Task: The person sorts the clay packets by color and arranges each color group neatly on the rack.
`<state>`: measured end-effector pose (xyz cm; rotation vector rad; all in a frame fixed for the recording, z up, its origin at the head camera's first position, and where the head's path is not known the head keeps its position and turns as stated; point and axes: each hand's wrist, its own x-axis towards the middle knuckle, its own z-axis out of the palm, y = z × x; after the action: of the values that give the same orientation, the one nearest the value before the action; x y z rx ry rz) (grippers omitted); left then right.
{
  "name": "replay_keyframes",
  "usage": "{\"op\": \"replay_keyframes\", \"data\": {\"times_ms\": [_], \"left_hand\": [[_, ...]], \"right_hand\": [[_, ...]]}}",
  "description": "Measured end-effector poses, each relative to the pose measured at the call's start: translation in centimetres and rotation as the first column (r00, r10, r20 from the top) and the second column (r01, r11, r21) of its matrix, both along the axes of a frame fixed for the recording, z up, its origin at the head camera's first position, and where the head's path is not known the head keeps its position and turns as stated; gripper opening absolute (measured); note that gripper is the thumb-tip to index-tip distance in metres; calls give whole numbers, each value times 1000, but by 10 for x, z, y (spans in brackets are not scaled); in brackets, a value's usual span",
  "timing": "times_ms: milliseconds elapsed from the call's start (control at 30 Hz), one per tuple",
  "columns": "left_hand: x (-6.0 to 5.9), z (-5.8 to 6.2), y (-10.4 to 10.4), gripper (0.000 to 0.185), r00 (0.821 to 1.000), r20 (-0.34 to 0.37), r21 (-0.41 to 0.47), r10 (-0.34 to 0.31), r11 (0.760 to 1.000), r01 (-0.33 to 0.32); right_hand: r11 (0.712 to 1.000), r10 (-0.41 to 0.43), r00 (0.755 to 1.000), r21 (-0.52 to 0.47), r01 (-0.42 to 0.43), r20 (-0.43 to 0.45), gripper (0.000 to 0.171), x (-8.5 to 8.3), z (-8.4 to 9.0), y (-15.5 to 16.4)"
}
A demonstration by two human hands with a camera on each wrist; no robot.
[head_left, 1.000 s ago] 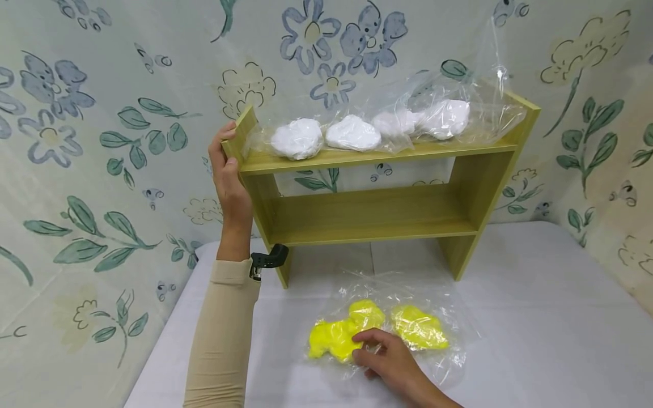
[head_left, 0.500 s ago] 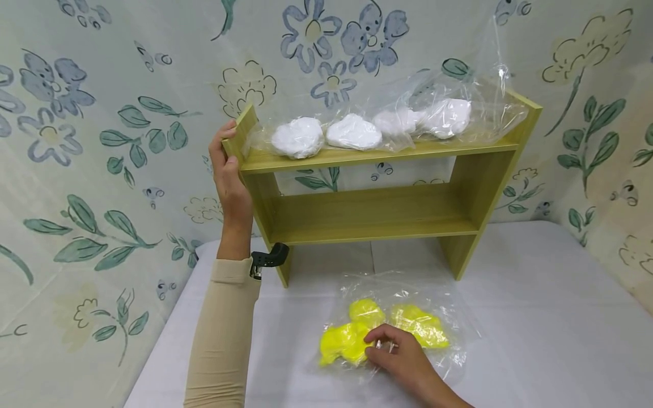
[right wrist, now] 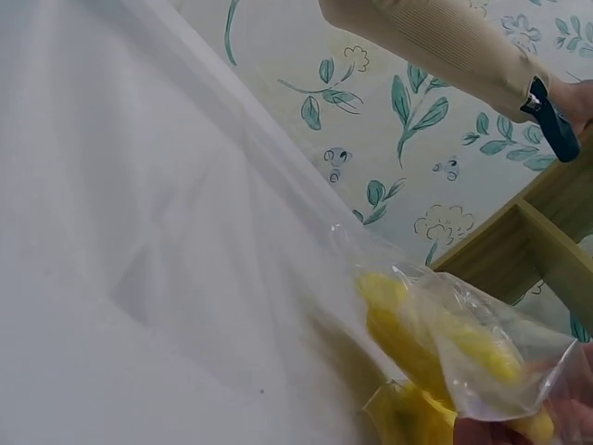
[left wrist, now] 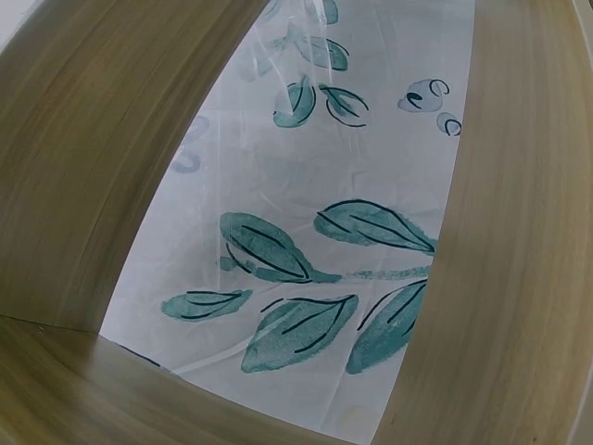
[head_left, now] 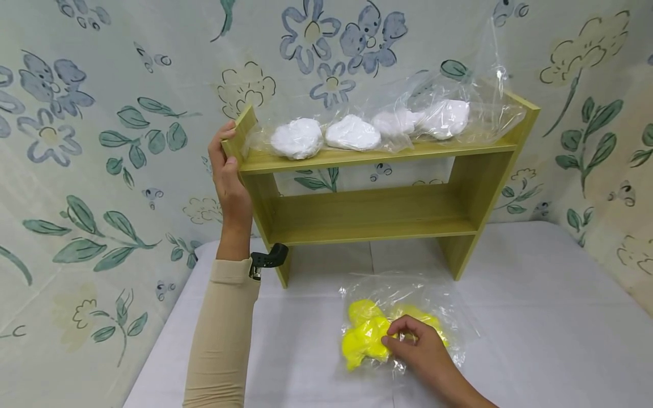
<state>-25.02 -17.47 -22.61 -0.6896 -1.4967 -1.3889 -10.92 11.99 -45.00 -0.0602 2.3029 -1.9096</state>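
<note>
My left hand (head_left: 229, 175) grips the upper left side panel of a small wooden shelf (head_left: 372, 212), thumb in front and fingers behind the edge. Low in the head view, my right hand (head_left: 420, 348) pinches a clear plastic bag with a bright yellow lump (head_left: 364, 343) inside, close over the table. Behind this hand lies another bagged yellow lump (head_left: 423, 316), partly covered. The right wrist view shows the held yellow lump (right wrist: 408, 334) through its bag, fingertips at the lower right. Only shelf boards (left wrist: 519, 222) and the cloth behind appear in the left wrist view.
Several white lumps (head_left: 353, 133) in clear bags lie along the shelf's top board. The shelf stands on a table with a white cloth (head_left: 551, 340). A flowered cloth (head_left: 127, 56) hangs behind and at both sides.
My right hand has moved right, drawing the left yellow lump in its bag with it, toward and partly over the other one. The left hand and the shelf stay put.
</note>
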Motion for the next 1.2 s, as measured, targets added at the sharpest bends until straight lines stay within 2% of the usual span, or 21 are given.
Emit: {"op": "replay_keyframes", "data": {"times_ms": [167, 267, 433, 733, 967, 1200], "left_hand": [[1, 0, 0, 44, 1000, 8, -7, 15, 1000, -15], [1, 0, 0, 43, 1000, 13, -9, 26, 1000, -26], [1, 0, 0, 44, 1000, 7, -5, 11, 1000, -11], [0, -1, -1, 44, 1000, 7, 0, -16, 1000, 16], [0, -2, -1, 44, 1000, 22, -7, 14, 1000, -14], [0, -1, -1, 44, 1000, 18, -10, 17, 1000, -17]], "right_hand": [[1000, -28, 1000, -6, 28, -5, 23, 0, 3, 6], [998, -68, 997, 1, 68, 22, 23, -1, 6, 9], [993, -120, 992, 11, 119, 36, 24, -5, 13, 17], [993, -117, 990, 5, 117, -76, 26, -13, 29, 38], [989, -120, 982, 62, 131, -148, 27, -18, 43, 51], [987, -134, 966, 58, 151, -221, 30, -24, 57, 59]]}}
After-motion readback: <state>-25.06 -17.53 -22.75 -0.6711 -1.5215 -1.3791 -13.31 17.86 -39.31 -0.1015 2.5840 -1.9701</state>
